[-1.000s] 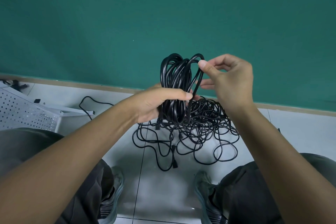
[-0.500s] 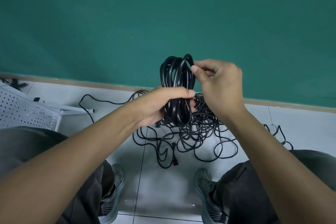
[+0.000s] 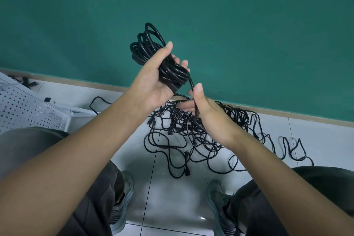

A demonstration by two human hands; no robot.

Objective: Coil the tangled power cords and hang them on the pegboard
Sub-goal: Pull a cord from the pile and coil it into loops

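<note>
My left hand (image 3: 153, 78) grips a coil of black power cord (image 3: 149, 48), raised and tilted to the upper left in front of the green wall. One strand (image 3: 191, 82) runs down from the coil to my right hand (image 3: 206, 109), which holds it between thumb and fingers just below the coil. A tangled pile of black cords (image 3: 191, 132) lies on the white tiled floor beneath both hands, with several plugs showing. The white pegboard (image 3: 24, 109) lies at the left edge.
I sit or crouch with a knee at each side and my shoes (image 3: 122, 197) on the tiles below the pile. More cord loops (image 3: 291, 147) trail off to the right. A green wall with a tan baseboard (image 3: 287, 113) stands behind.
My left hand raised the coil and tipped it to the upper left. My right hand left the coil's top and dropped below it, now holding the trailing strand.
</note>
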